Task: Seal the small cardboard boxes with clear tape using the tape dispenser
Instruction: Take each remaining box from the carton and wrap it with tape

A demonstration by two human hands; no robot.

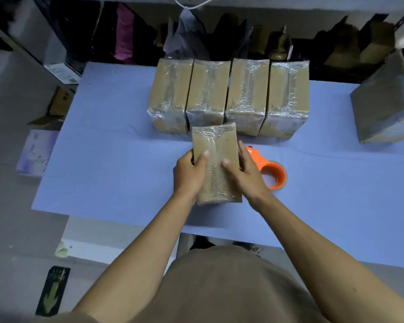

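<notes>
A small cardboard box [216, 145] with clear tape along its top seam is at the middle of the blue table. My left hand [189, 174] grips its left side, thumb on top. My right hand [243, 172] grips its right side, thumb on the top face. The orange tape dispenser [269, 170] lies on the table just right of my right hand, partly hidden by it. Several taped cardboard boxes [229, 96] stand side by side in a row behind the held box.
The blue table [107, 159] has its near edge in front of my body and its left edge by the floor. A larger dark box [383, 106] sits at the far right. Shelves with bags and cartons line the back and left.
</notes>
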